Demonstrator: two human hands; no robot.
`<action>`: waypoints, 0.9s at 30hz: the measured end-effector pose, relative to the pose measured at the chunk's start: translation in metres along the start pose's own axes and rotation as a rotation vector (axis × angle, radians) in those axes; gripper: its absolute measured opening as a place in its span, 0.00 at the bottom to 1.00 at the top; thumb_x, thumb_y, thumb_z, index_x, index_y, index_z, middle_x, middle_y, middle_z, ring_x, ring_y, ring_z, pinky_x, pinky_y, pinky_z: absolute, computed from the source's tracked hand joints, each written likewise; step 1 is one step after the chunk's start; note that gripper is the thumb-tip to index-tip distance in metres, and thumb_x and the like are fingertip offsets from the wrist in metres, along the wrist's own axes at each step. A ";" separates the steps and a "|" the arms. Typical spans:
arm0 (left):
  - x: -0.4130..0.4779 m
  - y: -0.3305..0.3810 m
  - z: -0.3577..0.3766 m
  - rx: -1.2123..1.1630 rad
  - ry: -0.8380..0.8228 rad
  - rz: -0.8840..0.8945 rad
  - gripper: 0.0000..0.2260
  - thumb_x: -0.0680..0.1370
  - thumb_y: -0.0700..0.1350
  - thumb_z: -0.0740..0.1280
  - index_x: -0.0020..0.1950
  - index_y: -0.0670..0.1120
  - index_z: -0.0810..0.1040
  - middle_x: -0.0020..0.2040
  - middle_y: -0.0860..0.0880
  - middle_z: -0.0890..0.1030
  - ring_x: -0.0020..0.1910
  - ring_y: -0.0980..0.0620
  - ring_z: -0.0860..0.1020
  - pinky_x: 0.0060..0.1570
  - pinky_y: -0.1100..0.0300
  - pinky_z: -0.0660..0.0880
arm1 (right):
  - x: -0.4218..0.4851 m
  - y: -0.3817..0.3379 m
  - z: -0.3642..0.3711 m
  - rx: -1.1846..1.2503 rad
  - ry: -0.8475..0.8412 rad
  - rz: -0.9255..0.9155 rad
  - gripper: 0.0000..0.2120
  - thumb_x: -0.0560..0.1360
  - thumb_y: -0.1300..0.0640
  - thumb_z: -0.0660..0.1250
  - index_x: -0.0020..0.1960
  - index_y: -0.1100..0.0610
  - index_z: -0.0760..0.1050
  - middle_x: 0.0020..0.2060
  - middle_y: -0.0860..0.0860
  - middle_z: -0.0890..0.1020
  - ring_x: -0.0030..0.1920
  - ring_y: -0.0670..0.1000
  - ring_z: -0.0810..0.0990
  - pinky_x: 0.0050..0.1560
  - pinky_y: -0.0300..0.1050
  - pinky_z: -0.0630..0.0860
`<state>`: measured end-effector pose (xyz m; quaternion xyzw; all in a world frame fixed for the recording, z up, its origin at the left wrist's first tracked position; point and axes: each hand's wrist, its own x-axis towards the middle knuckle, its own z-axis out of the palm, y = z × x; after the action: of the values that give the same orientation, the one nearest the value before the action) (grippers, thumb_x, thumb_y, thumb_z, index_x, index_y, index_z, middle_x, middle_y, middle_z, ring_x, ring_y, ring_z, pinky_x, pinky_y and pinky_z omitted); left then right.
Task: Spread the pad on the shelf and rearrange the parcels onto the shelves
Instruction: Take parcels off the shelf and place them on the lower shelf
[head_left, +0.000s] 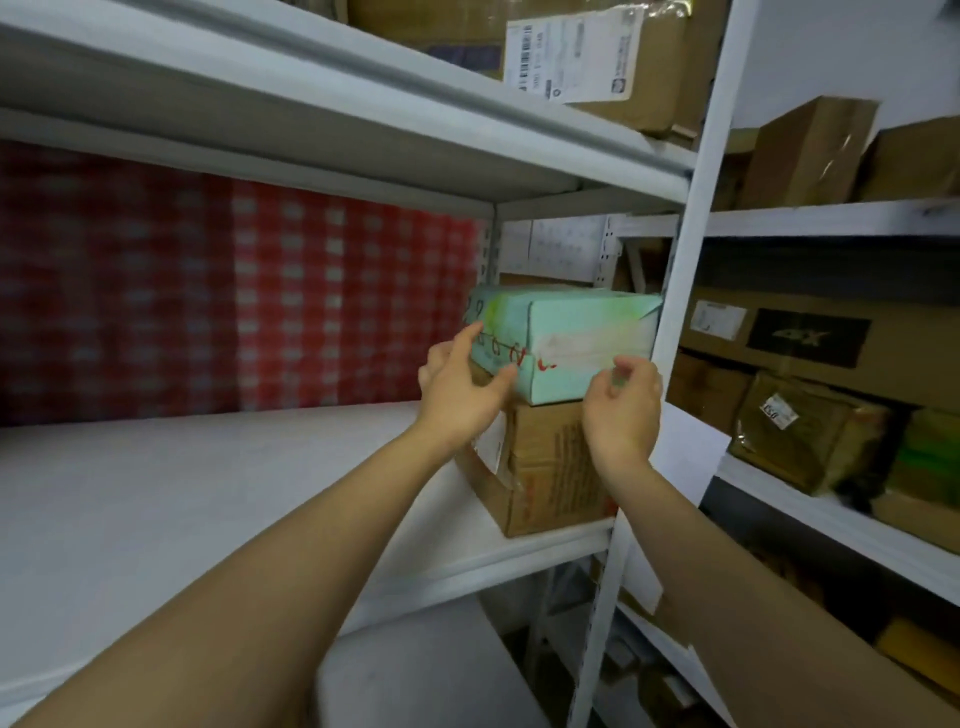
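A light green parcel (576, 332) with red writing lies on top of a brown cardboard parcel (545, 467) at the right end of the middle shelf. A white pad (208, 499) covers that shelf. My left hand (462, 387) is at the green parcel's left front corner, fingers spread and touching its side. At the parcel's lower right front edge is my right hand (623, 410), fingers curled; whether it grips the parcel is unclear.
A white upright post (670, 332) stands just right of the parcels. Red checked cloth (260, 296) hangs behind the shelf. Brown boxes fill the shelf above (597, 57) and the neighbouring rack (810, 436) on the right. A white surface (426, 670) lies below.
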<state>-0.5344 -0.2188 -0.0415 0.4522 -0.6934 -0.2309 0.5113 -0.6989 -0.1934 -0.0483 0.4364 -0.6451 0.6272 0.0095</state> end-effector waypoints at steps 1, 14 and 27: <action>0.008 0.011 0.008 0.032 0.004 0.042 0.31 0.77 0.57 0.67 0.78 0.59 0.58 0.73 0.46 0.61 0.72 0.43 0.59 0.71 0.52 0.58 | 0.009 0.003 0.000 0.016 -0.025 -0.028 0.13 0.81 0.55 0.59 0.65 0.55 0.70 0.63 0.52 0.75 0.60 0.54 0.76 0.54 0.44 0.73; 0.074 0.025 0.016 0.142 0.028 -0.117 0.42 0.73 0.45 0.71 0.78 0.62 0.47 0.74 0.45 0.54 0.71 0.40 0.58 0.68 0.49 0.64 | 0.055 -0.003 0.014 0.025 -0.071 -0.035 0.29 0.80 0.46 0.57 0.77 0.55 0.55 0.75 0.54 0.64 0.68 0.58 0.72 0.61 0.52 0.74; 0.068 -0.001 -0.008 -0.453 0.279 -0.341 0.30 0.76 0.67 0.59 0.71 0.51 0.64 0.63 0.49 0.74 0.59 0.46 0.75 0.62 0.47 0.73 | 0.014 -0.025 0.039 0.166 -0.034 -0.053 0.18 0.80 0.43 0.56 0.62 0.52 0.74 0.62 0.54 0.73 0.64 0.56 0.69 0.62 0.53 0.70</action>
<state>-0.5309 -0.2773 -0.0052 0.4640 -0.4616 -0.3976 0.6430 -0.6728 -0.2291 -0.0289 0.4631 -0.5793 0.6704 -0.0211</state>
